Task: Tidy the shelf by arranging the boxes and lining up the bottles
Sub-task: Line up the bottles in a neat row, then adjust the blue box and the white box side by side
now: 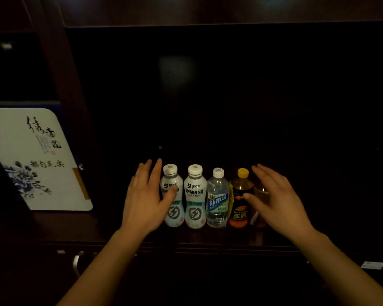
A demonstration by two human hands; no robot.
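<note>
Dark wooden shelf [111, 230], dim light. Row of upright bottles near the front edge, left to right: first white bottle [174, 214], second white bottle [195, 199], clear water bottle [217, 198] with blue label, amber bottle [239, 199] with yellow cap. All four stand side by side, touching or nearly touching, caps roughly level. A fifth bottle [260, 195] sits just right of the amber one, mostly hidden by the right hand; cap not visible.

Left hand [147, 195] flanks the row's left end, palm facing the row, fingers [156, 171] extended and spread, released, not wrapped round anything. Fingertips reach past the first white bottle's cap toward the far side; thumb lies across the front of that bottle's label, contact likely but cannot tell for sure.

Right hand [276, 199] flanks the right end, open too, fingers straight and pointing far-left, nothing gripped. Thumb tip sits over the amber bottle's label; palm covers the fifth bottle. Contact unclear.

White box [38, 160] with blue floral print and calligraphy leans tilted in the left compartment, well apart from the bottles, beyond a vertical divider [60, 85]. Dark blue box [0, 184] partly visible beside it at the left edge.
</note>
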